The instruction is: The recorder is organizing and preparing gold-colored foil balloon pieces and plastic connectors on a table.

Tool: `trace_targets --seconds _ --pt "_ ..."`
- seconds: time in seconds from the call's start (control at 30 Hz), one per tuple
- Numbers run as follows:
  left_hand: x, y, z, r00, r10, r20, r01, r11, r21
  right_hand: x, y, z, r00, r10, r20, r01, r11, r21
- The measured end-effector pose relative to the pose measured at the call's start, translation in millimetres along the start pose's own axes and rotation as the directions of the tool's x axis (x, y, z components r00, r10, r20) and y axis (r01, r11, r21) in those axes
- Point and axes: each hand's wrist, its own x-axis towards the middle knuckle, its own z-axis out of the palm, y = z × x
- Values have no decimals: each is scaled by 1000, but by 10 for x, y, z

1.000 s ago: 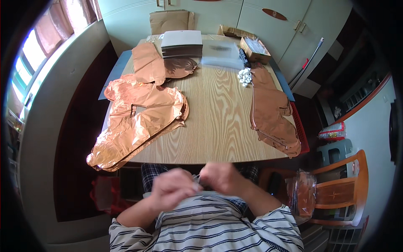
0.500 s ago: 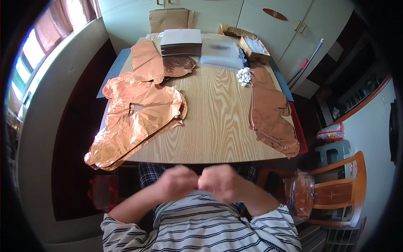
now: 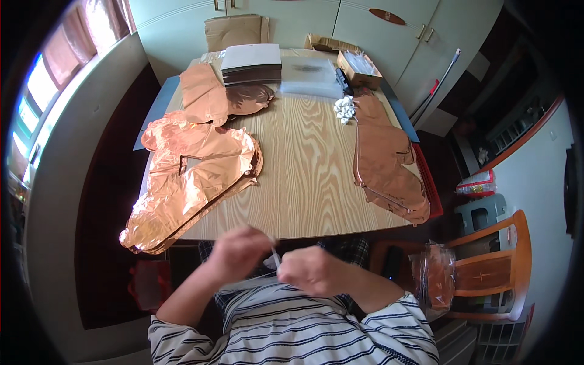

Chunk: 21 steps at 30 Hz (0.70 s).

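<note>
Just off the near edge of the table, above my lap, a thin white strip [image 3: 276, 258] runs between my hands. My right hand [image 3: 313, 271] is closed in a fist around its lower end. My left hand [image 3: 239, 253], smeared by motion, pinches at the upper end. What the strip is exactly cannot be made out, and the fists hide part of it. Shiny copper-coloured foil balloons [image 3: 201, 167] lie flat in a stack on the left of the table [image 3: 304, 182]. More flat copper foil balloons [image 3: 386, 158] lie along the right side.
A stack of white-topped cards [image 3: 251, 58] stands at the back, beside clear plastic sheets [image 3: 310, 76]. Small white pieces [image 3: 345, 109] lie in a pile near a cardboard box [image 3: 360, 70] and a black tool [image 3: 344, 81]. A wooden chair [image 3: 486, 274] with a plastic-wrapped package [image 3: 437, 277] is at right.
My hands were close together; the left has moved up and to the left, and the white strip now shows between them. The whole view has shifted slightly.
</note>
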Motion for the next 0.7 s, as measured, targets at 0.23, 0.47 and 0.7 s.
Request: trace_targets --seconds 0.23,0.47,0.7 --pt "121 18 -33 992 -19 -122 17 1000 -11 -14 -44 25 1000 -27 4 27 997 -73" --pt "130 142 -68 985 69 -155 -89 988 -126 -107 205 -18 989 138 -54 -138 990 12" --pt "95 240 15 996 79 28 -71 972 -224 -24 186 -92 993 97 -61 -99 995 -30"
